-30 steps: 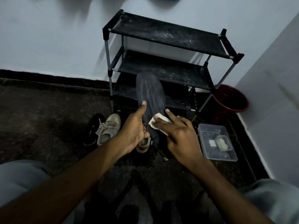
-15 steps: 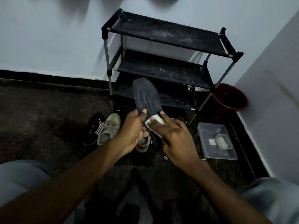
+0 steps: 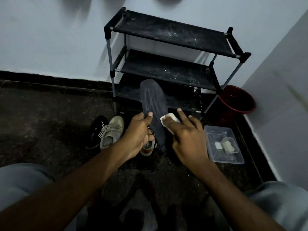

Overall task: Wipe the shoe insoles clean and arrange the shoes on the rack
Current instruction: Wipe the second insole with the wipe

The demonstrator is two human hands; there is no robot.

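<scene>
Dark flat insole (image 3: 154,104), gripped by left hand (image 3: 140,130); flat-fingered right hand (image 3: 188,137) presses white wipe (image 3: 169,117). Best stroke evenly toward the far toe.

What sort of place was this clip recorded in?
Probably a corner of a home, perhaps an entryway: a three-tier black shoe rack stands by a plain white wall, a beige sneaker lies on the dark speckled floor before it, and a red bucket sits in the corner beside it.

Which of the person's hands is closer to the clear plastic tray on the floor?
Right. The right hand, pressing a white wipe on the insole, is just left of the tray; the left hand grips the insole's other edge, farther left.
</scene>
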